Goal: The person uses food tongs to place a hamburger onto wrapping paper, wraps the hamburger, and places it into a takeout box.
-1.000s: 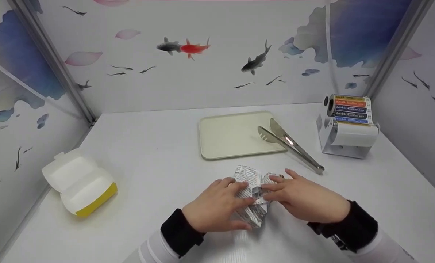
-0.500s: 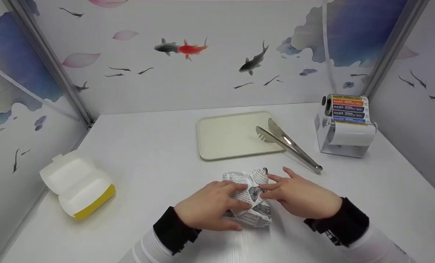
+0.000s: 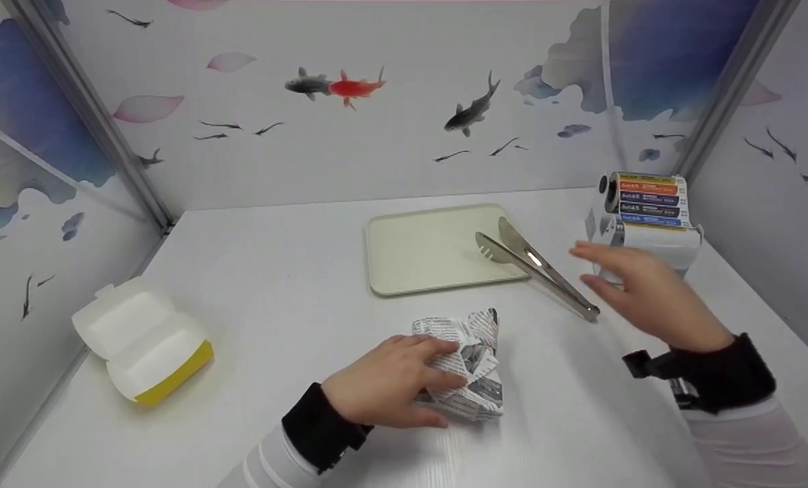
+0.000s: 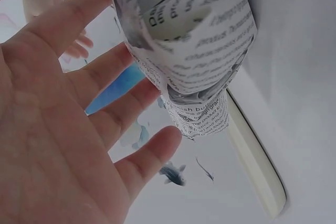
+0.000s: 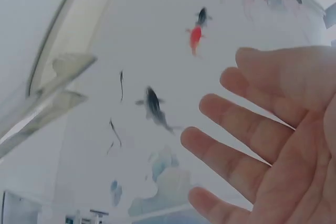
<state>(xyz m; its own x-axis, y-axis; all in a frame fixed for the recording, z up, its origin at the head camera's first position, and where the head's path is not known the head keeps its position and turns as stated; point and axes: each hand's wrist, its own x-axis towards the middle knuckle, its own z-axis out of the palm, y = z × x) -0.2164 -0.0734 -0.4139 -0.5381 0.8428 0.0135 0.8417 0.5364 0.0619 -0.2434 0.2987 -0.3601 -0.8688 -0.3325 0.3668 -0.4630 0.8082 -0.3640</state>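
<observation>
A bundle wrapped in newsprint paper [image 3: 482, 379] lies on the white table in front of me, its folds crumpled on top; whatever is inside is hidden. My left hand [image 3: 394, 383] rests on the bundle's left side with the fingers spread and nearly straight. In the left wrist view those fingers touch the side of the newsprint wrapping [image 4: 199, 61]. My right hand [image 3: 648, 291] is raised in the air in front of the label roll dispenser [image 3: 655, 217], holding nothing. Its fingers look extended in the right wrist view.
Metal tongs [image 3: 556, 285] lie with their tips over the right edge of a cream tray [image 3: 417, 257] behind the bundle. To the left stands an open white and yellow takeaway box [image 3: 150, 346]. Printed wall panels [image 3: 377, 156] enclose the table.
My right hand has left the newsprint bundle and moved up and right toward the label dispenser. Earlier the bundle turned and shifted slightly under both hands; the left hand stays on it.
</observation>
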